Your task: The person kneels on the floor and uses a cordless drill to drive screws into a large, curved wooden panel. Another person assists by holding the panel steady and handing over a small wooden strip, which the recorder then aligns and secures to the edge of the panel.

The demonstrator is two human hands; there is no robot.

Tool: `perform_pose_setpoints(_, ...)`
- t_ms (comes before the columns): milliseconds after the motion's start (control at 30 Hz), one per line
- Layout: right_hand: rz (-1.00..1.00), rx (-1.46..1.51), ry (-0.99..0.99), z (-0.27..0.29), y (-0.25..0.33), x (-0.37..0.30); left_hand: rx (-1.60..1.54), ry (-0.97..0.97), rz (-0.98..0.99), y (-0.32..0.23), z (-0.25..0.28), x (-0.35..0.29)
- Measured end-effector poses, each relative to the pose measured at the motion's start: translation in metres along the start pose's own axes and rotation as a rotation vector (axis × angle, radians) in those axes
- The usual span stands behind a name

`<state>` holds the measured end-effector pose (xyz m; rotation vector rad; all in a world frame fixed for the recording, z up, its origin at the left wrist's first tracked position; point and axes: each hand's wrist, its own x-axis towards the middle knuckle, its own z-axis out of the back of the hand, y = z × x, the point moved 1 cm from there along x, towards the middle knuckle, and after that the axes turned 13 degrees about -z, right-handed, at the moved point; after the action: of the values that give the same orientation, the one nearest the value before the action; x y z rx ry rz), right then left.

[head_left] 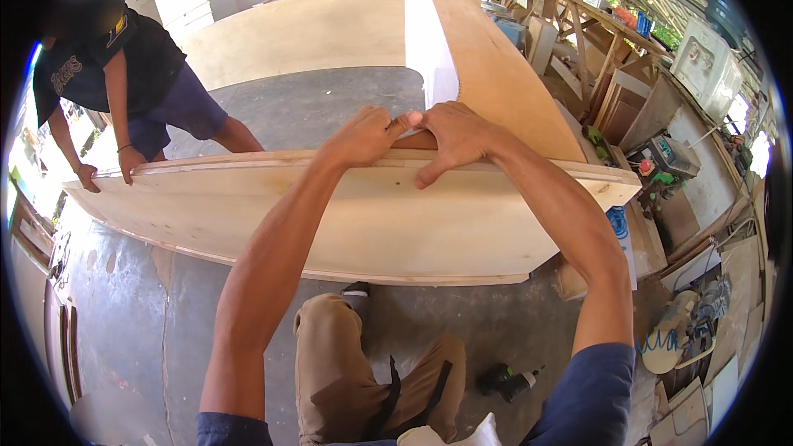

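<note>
Left hand (363, 139) and right hand (462, 134) grip the wooden panel (413, 227) along its upper edge. Spacing them wider should steady it against tipping.

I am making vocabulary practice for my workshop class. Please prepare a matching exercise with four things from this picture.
1. Pale wooden panel
2. Drill
3. Co-worker's hands
4. Trousers

A. on the floor, right of the trousers
B. brown
C. under the person's left hand and right hand
D. at the panel's left end

Pairs: 1-C; 2-A; 3-D; 4-B
</note>
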<state>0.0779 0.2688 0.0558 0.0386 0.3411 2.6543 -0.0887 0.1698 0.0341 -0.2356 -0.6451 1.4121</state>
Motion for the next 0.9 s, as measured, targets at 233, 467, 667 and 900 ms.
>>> perform_pose_setpoints(233, -0.002, 0.084, -0.019, -0.002, -0.002, 0.003, -0.015, 0.014, -0.037, 0.002, -0.002, -0.002)
perform_pose_setpoints(467, -0.02, 0.087, 0.0, -0.001, 0.004, 0.009, -0.007, -0.068, -0.061, 0.004, -0.005, -0.004)
perform_pose_setpoints(667, -0.067, 0.07, 0.046, 0.001, -0.001, 0.006, 0.02, -0.017, -0.083, -0.007, -0.002, -0.001)
perform_pose_setpoints(900, -0.055, 0.032, -0.052, 0.001, -0.005, 0.004, -0.05, -0.098, -0.166, 0.0, -0.009, 0.005)
